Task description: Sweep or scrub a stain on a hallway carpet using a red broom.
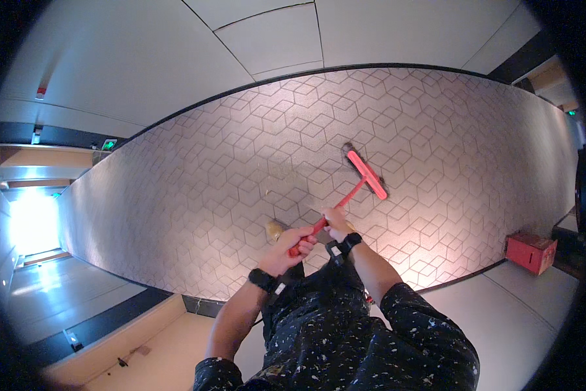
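Note:
Both hands grip the red handle of a broom-like floor tool (367, 175), whose long pink-red head with a dark underside lies on the patterned carpet (253, 146). Near the handle's end, my left hand (289, 248) is closed around it. Higher up the handle, nearer the head, my right hand (336, 224) holds it. Dark bands circle both wrists. A yellowish shoe tip (274, 228) shows beside my left hand. Some small pale bits (267, 192) lie on the carpet to the left of the tool's head.
A red box (531, 252) with a slot stands at the right by the near wall. Pale wall panels (268, 44) with a dark skirting edge run along the far side. At lower left is a wood-toned doorway (175, 313). Bright light enters at the corridor's left end.

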